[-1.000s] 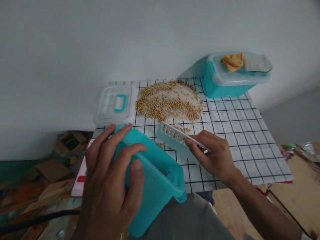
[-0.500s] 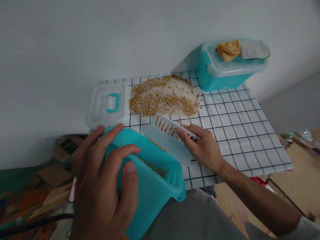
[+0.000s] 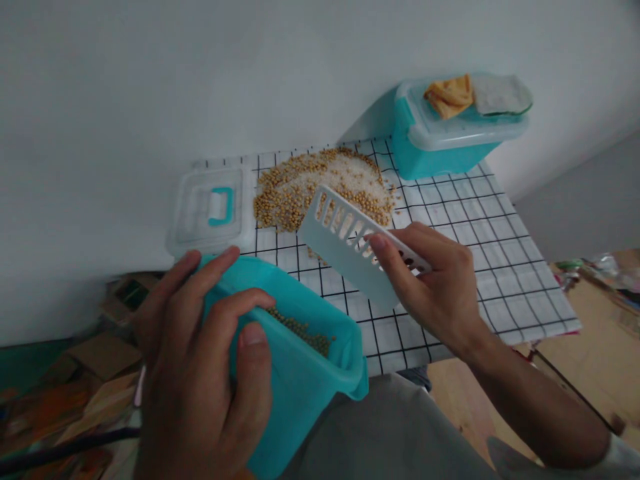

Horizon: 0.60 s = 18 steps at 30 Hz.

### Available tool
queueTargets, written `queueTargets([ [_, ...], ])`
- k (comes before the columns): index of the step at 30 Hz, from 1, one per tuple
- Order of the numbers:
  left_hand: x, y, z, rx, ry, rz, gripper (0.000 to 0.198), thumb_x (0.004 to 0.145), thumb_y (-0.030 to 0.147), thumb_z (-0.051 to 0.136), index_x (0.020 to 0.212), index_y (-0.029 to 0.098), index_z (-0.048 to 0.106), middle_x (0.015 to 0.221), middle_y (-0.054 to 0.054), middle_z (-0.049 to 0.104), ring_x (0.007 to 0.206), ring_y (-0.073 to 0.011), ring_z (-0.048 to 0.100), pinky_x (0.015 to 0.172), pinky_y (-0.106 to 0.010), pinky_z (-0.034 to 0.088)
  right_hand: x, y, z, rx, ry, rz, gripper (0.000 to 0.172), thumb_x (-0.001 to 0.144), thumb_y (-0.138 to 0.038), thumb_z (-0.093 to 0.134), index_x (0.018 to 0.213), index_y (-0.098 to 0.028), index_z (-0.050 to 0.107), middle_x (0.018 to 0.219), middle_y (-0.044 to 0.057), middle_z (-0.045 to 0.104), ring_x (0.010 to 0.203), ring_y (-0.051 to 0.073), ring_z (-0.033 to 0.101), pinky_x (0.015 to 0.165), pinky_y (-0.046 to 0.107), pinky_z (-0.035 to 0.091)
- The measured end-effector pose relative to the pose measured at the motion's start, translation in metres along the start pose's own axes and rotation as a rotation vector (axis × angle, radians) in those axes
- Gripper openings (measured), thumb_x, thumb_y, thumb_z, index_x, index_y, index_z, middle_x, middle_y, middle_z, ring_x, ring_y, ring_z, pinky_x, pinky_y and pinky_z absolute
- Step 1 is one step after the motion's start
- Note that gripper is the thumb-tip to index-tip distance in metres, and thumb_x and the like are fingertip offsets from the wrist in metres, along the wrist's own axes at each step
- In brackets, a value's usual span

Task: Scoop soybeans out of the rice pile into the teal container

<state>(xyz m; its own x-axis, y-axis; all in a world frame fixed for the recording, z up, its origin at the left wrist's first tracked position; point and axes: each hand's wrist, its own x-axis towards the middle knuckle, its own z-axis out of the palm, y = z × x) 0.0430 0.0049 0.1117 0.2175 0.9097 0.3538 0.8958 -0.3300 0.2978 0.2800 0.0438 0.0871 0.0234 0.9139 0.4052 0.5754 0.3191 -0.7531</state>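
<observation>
My left hand point(image 3: 200, 360) rests with its fingers over the near-left rim of an open turquoise bin point(image 3: 295, 393), gripping its edge. Beans point(image 3: 305, 333) lie inside the bin. My right hand point(image 3: 435, 287) pinches a white slotted plastic scoop or basket point(image 3: 345, 257), tilted on its side above the checkered cloth, to the right of the bin and apart from it. Behind it, a pile of yellowish beans mixed with white grains point(image 3: 320, 183) spreads on the cloth.
A clear lid with a turquoise handle point(image 3: 193, 217) lies at the back left of the checkered cloth point(image 3: 480, 240). A lidded turquoise box point(image 3: 450, 150) at the back right carries a yellow cloth point(image 3: 450, 97) and a pale cloth point(image 3: 500, 95). Cardboard point(image 3: 103, 353) lies lower left.
My right hand has moved the white scoop away from the bin's rim, up and to the right. Beans seen falling beside the scoop no longer show. My left hand stays on the bin.
</observation>
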Motion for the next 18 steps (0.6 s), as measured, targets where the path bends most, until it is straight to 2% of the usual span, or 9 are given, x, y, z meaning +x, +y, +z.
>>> queueTargets([
  [2, -0.001, 0.0, 0.0, 0.002, 0.005, 0.007, 0.022, 0.091, 0.029, 0.044, 0.1, 0.02, 0.061, 0.145, -0.011, 0.05, 0.146, -0.0328, 0.032, 0.122, -0.058, 0.024, 0.0, 0.006, -0.005, -0.033, 0.019, 0.02, 0.016, 0.093, -0.029, 0.064, 0.087, -0.018, 0.074, 0.072, -0.001, 0.063, 0.064, 0.01, 0.054, 0.06, 0.027, 0.041],
  [7, -0.012, -0.008, -0.009, 0.032, -0.02, 0.014, 0.015, 0.086, 0.029, 0.048, 0.098, 0.022, 0.055, 0.143, -0.014, 0.05, 0.147, -0.038, 0.03, 0.119, -0.066, 0.024, -0.007, 0.013, -0.005, -0.029, -0.024, 0.053, 0.015, 0.094, -0.028, 0.063, 0.091, -0.018, 0.074, 0.075, 0.0, 0.064, 0.065, 0.011, 0.055, 0.06, 0.027, 0.041],
  [12, -0.027, -0.02, -0.018, 0.028, 0.077, -0.017, 0.013, 0.085, 0.034, 0.044, 0.09, 0.026, 0.052, 0.141, -0.009, 0.053, 0.143, -0.0404, 0.036, 0.113, -0.074, 0.029, -0.013, 0.008, -0.003, 0.041, -0.065, 0.02, 0.012, 0.093, -0.026, 0.064, 0.088, -0.019, 0.073, 0.069, -0.002, 0.061, 0.062, 0.01, 0.053, 0.058, 0.026, 0.04],
  [14, -0.029, -0.02, -0.02, 0.032, 0.043, -0.001, 0.012, 0.085, 0.031, 0.044, 0.092, 0.025, 0.053, 0.139, -0.011, 0.054, 0.143, -0.0412, 0.035, 0.111, -0.075, 0.03, -0.013, 0.0, -0.005, 0.079, -0.114, -0.018, 0.01, 0.092, -0.025, 0.065, 0.089, -0.019, 0.073, 0.072, -0.001, 0.062, 0.064, 0.01, 0.054, 0.058, 0.026, 0.041],
  [18, -0.026, -0.014, -0.017, 0.024, 0.015, -0.003, 0.012, 0.087, 0.028, 0.045, 0.095, 0.022, 0.052, 0.142, -0.014, 0.051, 0.145, -0.0407, 0.034, 0.117, -0.071, 0.027, -0.007, -0.021, -0.008, 0.126, -0.302, -0.136, 0.015, 0.095, -0.024, 0.06, 0.091, -0.016, 0.072, 0.074, 0.0, 0.06, 0.068, 0.01, 0.055, 0.062, 0.025, 0.042],
])
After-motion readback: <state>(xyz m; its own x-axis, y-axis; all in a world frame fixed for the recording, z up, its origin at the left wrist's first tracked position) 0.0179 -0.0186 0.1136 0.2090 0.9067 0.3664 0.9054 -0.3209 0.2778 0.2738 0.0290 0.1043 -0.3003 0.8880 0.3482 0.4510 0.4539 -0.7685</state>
